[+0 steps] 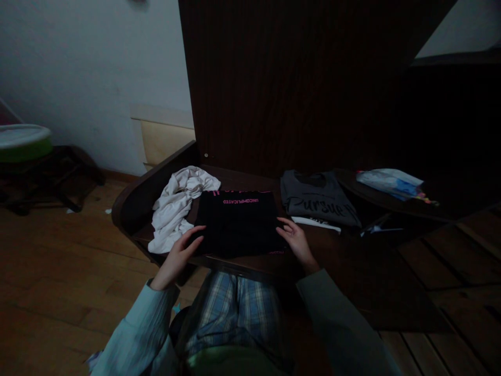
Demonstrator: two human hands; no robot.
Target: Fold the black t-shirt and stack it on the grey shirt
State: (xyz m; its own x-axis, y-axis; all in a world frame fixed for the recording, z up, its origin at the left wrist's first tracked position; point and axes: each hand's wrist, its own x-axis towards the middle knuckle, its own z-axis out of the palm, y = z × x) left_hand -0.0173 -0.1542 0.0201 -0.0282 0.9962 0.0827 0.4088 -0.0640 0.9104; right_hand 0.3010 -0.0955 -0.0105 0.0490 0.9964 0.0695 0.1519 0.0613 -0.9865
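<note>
A folded black shirt (237, 222) with pink lettering lies on a dark wooden table (332, 256) in front of me. My left hand (180, 254) rests at its left edge, fingers stretched flat on the cloth. On the right edge of the shirt lies my right hand (297, 239), its fingers spread. Neither hand grips anything.
A crumpled white garment (177, 205) lies left of the black shirt. A folded grey shirt (319, 199) sits on a small stack to the right. A plastic bag (391, 183) lies further right. A dark wooden panel (297, 78) rises behind. Wooden floor surrounds the table.
</note>
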